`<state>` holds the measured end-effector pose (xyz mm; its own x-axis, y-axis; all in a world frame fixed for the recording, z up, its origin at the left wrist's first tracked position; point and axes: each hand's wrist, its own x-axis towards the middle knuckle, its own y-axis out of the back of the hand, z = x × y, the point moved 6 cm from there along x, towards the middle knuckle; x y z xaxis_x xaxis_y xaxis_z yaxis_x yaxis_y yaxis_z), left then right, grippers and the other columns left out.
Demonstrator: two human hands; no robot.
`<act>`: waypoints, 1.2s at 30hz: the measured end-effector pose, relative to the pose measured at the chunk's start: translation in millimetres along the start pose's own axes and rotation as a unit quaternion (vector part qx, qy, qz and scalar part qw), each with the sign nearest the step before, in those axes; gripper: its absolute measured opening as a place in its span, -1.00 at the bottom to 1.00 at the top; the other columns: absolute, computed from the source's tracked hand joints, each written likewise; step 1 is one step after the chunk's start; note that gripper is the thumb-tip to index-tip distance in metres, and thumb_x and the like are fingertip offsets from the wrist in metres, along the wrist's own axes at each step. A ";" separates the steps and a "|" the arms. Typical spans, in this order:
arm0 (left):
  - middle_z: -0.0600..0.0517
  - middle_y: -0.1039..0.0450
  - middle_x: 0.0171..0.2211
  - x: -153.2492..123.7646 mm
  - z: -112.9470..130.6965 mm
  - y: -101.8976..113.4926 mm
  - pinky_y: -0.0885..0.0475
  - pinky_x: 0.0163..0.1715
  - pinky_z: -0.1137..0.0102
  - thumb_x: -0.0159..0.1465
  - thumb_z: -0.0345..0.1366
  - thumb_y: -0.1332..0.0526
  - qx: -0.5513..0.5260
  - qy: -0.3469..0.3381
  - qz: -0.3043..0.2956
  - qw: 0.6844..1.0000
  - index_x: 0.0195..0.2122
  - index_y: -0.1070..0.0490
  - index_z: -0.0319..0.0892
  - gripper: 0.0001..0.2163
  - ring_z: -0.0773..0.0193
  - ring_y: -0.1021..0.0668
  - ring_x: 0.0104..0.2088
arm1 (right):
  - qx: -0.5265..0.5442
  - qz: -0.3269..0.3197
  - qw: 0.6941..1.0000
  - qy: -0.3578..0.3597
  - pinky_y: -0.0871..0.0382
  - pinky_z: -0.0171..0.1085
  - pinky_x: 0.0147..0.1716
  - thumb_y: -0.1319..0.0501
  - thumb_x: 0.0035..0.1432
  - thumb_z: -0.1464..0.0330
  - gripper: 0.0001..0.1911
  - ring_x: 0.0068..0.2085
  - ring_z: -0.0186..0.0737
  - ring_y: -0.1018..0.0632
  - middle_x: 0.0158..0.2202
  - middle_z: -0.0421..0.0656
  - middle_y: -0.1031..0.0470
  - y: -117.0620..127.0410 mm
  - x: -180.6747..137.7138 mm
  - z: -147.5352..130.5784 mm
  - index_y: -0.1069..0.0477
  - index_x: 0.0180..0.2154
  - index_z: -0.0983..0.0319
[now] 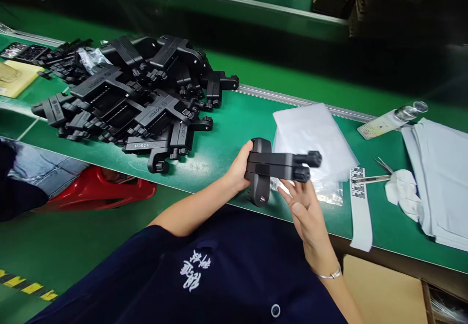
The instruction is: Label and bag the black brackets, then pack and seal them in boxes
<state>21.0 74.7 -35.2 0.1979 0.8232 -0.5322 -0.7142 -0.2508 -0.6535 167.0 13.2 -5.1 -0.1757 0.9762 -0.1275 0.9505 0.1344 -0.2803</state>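
Note:
My left hand (243,169) is closed around the rear of a black plastic clamp bracket (272,166), holding it above the bench's front part. Two ribbed knobs (309,159) stick out from the bracket's right end. Just below these knobs is my right hand (305,212), palm up with its fingers apart; whether a fingertip touches the lower knob is unclear. Behind the bracket lie clear plastic bags (314,136). To the left, a heap of similar black brackets (157,107) covers the green bench (219,168), several marked BOSCH.
On the right are a clear bottle (391,121), tweezers (371,179), a label strip (361,226), a crumpled white wipe (404,192) and stacked white sheets (444,177). A red stool (106,187) with a seated person is at left. Cardboard (387,290) sits below the bench edge.

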 end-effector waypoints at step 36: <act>-0.05 -0.52 -0.19 -32.9 -8.0 -5.1 -0.45 -0.32 0.45 0.05 0.11 -0.36 0.120 0.060 -0.212 0.968 0.11 -0.33 -0.15 -0.33 0.24 -0.57 -0.28 | -0.055 0.095 0.993 0.038 -0.57 -0.14 -0.38 -0.33 0.00 0.00 -0.51 -0.44 -0.17 -0.60 -0.39 -0.16 -0.56 49.5 -2.1 -14.1 -0.42 -0.15 0.19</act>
<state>23.5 44.8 -18.7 0.5746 0.7569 -0.3113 -0.6836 0.2347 -0.6911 218.0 20.2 -5.3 0.0260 0.9951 -0.0956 0.9877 -0.0403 -0.1509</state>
